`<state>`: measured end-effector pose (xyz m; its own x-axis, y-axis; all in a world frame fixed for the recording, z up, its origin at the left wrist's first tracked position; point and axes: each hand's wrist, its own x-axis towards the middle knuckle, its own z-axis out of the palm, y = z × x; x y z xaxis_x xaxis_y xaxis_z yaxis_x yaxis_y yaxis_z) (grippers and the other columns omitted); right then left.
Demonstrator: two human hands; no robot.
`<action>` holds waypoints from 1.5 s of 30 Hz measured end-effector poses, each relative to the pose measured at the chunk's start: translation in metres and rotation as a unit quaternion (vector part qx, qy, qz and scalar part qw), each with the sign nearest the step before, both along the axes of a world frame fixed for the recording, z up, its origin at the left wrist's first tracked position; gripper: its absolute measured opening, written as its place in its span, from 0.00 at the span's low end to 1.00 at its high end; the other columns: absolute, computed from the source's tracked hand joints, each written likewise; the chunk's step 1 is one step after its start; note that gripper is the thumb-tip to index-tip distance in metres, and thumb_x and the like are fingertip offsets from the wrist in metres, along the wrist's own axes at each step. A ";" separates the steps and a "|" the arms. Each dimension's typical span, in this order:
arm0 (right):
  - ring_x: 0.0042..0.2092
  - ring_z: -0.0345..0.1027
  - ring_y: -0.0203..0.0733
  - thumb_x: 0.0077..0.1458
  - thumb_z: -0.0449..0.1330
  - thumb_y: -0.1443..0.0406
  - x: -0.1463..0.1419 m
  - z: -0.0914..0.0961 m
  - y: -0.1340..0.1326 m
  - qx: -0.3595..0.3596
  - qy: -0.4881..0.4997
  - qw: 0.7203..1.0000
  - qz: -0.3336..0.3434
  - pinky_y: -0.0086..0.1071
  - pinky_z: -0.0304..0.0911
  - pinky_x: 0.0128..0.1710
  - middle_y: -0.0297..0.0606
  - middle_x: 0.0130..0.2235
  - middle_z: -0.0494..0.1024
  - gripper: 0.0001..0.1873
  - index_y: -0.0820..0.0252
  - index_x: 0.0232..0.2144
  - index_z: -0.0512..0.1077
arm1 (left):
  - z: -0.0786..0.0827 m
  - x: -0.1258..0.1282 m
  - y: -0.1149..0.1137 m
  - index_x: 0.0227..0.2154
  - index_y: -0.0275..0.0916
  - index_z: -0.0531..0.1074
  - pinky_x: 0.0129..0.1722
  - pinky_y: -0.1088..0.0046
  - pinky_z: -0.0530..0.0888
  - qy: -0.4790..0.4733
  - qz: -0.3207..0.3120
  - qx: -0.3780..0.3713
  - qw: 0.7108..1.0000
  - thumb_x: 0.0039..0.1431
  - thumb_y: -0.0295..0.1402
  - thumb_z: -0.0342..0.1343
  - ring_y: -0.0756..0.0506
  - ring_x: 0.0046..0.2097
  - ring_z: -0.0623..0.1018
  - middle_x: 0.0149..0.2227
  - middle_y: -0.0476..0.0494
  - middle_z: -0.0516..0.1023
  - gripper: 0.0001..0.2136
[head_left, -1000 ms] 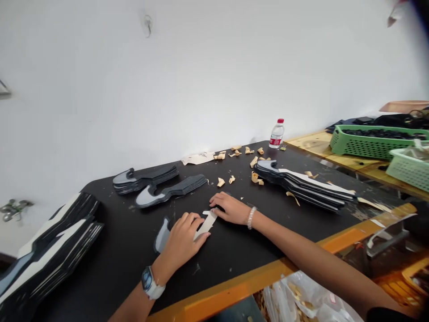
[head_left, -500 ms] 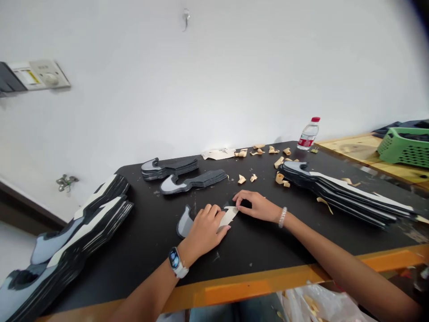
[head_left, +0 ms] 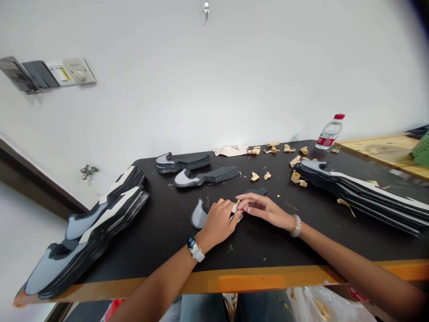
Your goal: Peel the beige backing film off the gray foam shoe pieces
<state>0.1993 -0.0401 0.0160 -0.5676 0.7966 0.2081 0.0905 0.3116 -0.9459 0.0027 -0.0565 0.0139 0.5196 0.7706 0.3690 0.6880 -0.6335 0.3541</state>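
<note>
My left hand (head_left: pixel 218 224) and my right hand (head_left: pixel 263 208) meet over a flat shoe-sole-shaped foam piece (head_left: pixel 198 216) lying on the black table, with its grey toe showing left of my left hand and its dark end (head_left: pixel 256 191) beyond my right fingers. A pale paper strip (head_left: pixel 236 206) shows only as a small bit between my fingertips, and both hands pinch it. The hands hide the middle of the foam piece. A smartwatch (head_left: pixel 194 248) sits on my left wrist, and a beaded bracelet (head_left: pixel 295 226) on my right.
Stacks of matching sole pieces lie at the table's left (head_left: pixel 107 223), far side (head_left: pixel 204 176) and right (head_left: pixel 355 199). Curled tan shavings (head_left: pixel 295 175) and a water bottle (head_left: pixel 330 132) stand beyond. The orange table edge (head_left: pixel 214 282) runs before me, above a plastic bag (head_left: pixel 321 304).
My hands have drawn closer, now covering most of the pale strip that showed earlier. The whole scene has shifted rightward in view, with the green basket nearly out of frame.
</note>
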 end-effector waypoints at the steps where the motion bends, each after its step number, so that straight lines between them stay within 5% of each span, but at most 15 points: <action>1: 0.41 0.69 0.38 0.57 0.56 0.58 -0.001 -0.003 0.000 0.012 0.000 1.000 -0.013 0.37 0.65 0.44 0.41 0.40 0.74 0.21 0.60 0.51 0.64 | -0.001 0.001 0.001 0.34 0.38 0.68 0.38 0.69 0.65 -0.020 0.003 -0.010 1.000 0.64 0.36 0.42 0.45 0.39 0.69 0.35 0.45 0.71 0.11; 7: 0.33 0.65 0.35 0.57 0.55 0.58 -0.002 -0.006 0.002 0.163 -0.060 0.973 -0.152 0.31 0.67 0.34 0.37 0.35 0.68 0.15 0.57 0.45 0.69 | -0.002 0.004 0.003 0.26 0.37 0.66 0.35 0.72 0.64 -0.141 0.003 -0.078 0.987 0.62 0.32 0.44 0.48 0.35 0.69 0.30 0.47 0.70 0.11; 14: 0.43 0.69 0.42 0.59 0.53 0.62 0.004 0.003 0.001 0.323 -0.183 0.919 -0.130 0.39 0.65 0.45 0.42 0.41 0.75 0.11 0.55 0.40 0.73 | -0.004 0.005 0.003 0.28 0.37 0.68 0.37 0.74 0.65 -0.210 -0.006 -0.109 0.972 0.61 0.31 0.45 0.49 0.35 0.70 0.31 0.47 0.70 0.09; 32: 0.41 0.69 0.42 0.61 0.50 0.62 0.006 0.000 0.002 0.327 -0.218 0.913 -0.105 0.37 0.65 0.42 0.40 0.39 0.78 0.13 0.55 0.41 0.74 | -0.004 0.005 0.005 0.32 0.38 0.72 0.40 0.73 0.67 -0.196 -0.026 -0.107 0.974 0.62 0.32 0.45 0.48 0.38 0.71 0.34 0.45 0.73 0.10; 45: 0.40 0.68 0.42 0.62 0.48 0.63 -0.001 0.000 -0.002 0.394 -0.344 0.841 -0.138 0.33 0.61 0.38 0.41 0.37 0.77 0.12 0.59 0.38 0.71 | -0.009 0.006 0.007 0.30 0.38 0.70 0.37 0.74 0.66 -0.180 -0.019 -0.107 0.978 0.62 0.33 0.45 0.48 0.36 0.72 0.32 0.46 0.73 0.11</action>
<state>0.1984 -0.0426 0.0156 -0.5863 0.6856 0.4316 0.7031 0.6952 -0.1492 0.0087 -0.0500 0.0050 0.4152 0.8330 0.3657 0.4711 -0.5408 0.6969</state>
